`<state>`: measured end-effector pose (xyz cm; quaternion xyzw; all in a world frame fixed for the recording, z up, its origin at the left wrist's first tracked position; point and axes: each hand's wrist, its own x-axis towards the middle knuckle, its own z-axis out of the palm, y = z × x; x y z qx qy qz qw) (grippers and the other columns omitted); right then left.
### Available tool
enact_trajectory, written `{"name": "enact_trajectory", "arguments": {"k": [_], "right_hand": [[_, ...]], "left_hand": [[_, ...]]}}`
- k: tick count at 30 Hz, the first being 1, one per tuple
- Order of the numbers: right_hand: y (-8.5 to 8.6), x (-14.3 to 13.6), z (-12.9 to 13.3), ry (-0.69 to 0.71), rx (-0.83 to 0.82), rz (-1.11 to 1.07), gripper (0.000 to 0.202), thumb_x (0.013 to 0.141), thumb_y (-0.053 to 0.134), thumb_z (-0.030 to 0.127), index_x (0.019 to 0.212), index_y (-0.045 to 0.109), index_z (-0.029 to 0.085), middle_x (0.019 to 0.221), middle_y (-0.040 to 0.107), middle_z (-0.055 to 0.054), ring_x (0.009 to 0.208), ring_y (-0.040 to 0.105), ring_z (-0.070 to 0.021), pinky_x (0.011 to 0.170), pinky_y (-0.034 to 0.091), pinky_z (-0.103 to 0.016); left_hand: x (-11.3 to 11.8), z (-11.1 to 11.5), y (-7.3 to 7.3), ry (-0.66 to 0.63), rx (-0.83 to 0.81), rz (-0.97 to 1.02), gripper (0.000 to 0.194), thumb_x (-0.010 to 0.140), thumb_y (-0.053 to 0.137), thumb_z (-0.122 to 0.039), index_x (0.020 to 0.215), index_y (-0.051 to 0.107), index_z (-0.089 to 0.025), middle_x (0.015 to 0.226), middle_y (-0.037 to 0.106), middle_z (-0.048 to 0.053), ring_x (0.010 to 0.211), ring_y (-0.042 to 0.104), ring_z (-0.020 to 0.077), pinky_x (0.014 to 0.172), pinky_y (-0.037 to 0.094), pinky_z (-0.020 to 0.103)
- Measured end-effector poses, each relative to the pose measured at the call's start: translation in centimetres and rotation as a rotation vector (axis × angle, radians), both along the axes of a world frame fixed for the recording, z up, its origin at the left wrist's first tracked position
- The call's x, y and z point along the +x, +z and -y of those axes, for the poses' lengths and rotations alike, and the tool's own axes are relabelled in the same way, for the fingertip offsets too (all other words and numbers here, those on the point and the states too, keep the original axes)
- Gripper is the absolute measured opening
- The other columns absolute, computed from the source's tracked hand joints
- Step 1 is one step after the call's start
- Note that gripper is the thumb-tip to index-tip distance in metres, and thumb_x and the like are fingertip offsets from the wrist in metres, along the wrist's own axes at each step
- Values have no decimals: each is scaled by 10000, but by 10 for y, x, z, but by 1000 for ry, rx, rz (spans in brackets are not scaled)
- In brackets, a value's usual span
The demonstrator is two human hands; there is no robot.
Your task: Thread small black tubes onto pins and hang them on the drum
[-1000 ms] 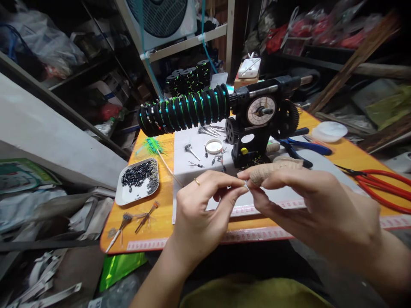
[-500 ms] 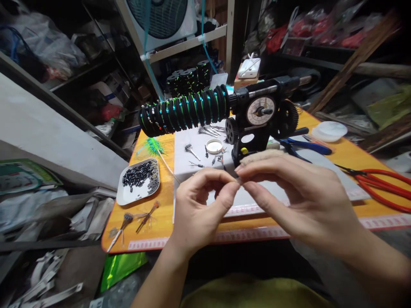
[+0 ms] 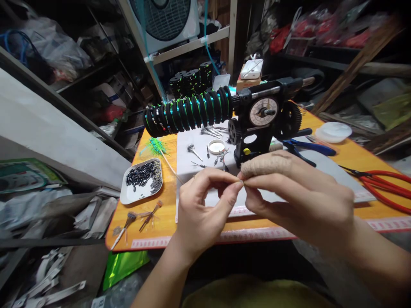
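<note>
My left hand (image 3: pixel 208 209) pinches with thumb and forefinger above the front of the white board (image 3: pixel 192 214). Against its fingertips, my right hand (image 3: pixel 298 192) is closed in a pinch as well, a beige wrap around one finger. Whatever lies between the fingertips is too small to make out. Behind the hands stands a black winding machine (image 3: pixel 253 124) with a round dial (image 3: pixel 263 111). Its bar carries a row of black rings (image 3: pixel 189 111) strung with green and blue strands. On the board lie a small white cap (image 3: pixel 216 147) and several small wire-like pieces.
A white dish (image 3: pixel 141 182) of black and grey small parts stands at the left. Wire bundles (image 3: pixel 130 218) lie near the front-left edge. Blue-handled pliers (image 3: pixel 313 147), red-handled scissors (image 3: pixel 385 179) and a clear round lid (image 3: pixel 333 131) lie at the right.
My right hand has rolled over, its wrapped finger now further back and its thumb more tucked under. My left hand keeps its pinch. The whole view has shifted slightly.
</note>
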<state>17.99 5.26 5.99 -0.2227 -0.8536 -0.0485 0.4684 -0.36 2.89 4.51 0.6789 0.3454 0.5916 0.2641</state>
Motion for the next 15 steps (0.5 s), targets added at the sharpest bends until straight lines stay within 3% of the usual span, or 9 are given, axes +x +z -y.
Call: {"name": "enact_trajectory", "arguments": {"k": [4, 9, 12, 15], "right_hand": [[2, 0, 1, 51, -252, -56, 155, 911, 624, 67, 925, 611, 221, 893, 715, -15, 833, 708, -149, 726, 574, -273], [0, 4, 0, 117, -264, -22, 90, 933, 635, 106, 955, 626, 193, 936, 717, -38, 870, 707, -155, 751, 558, -250], [-2, 1, -1, 40, -125, 16, 84, 949, 633, 94, 991, 645, 166, 958, 723, -76, 897, 704, -179, 823, 561, -278], [-2, -3, -2, 6, -78, -4, 112, 948, 636, 80, 1026, 653, 159, 971, 728, -87, 919, 714, -187, 870, 569, -284]], "left_hand": [[-5, -4, -5, 72, 390, -201, 225, 875, 732, -3, 1051, 730, -143, 911, 775, 65, 824, 728, 152, 765, 604, 243], [-8, -6, 1, 94, 475, -370, 229, 848, 707, 35, 1016, 695, -120, 865, 749, 65, 789, 700, 152, 746, 596, 246], [-5, -4, 5, 118, 318, -302, 211, 807, 670, 31, 896, 666, -160, 769, 684, 10, 687, 634, 121, 673, 553, 224], [0, -2, 8, 50, -56, -34, 176, 783, 663, -15, 811, 653, -188, 741, 653, -10, 620, 589, 102, 596, 518, 208]]}}
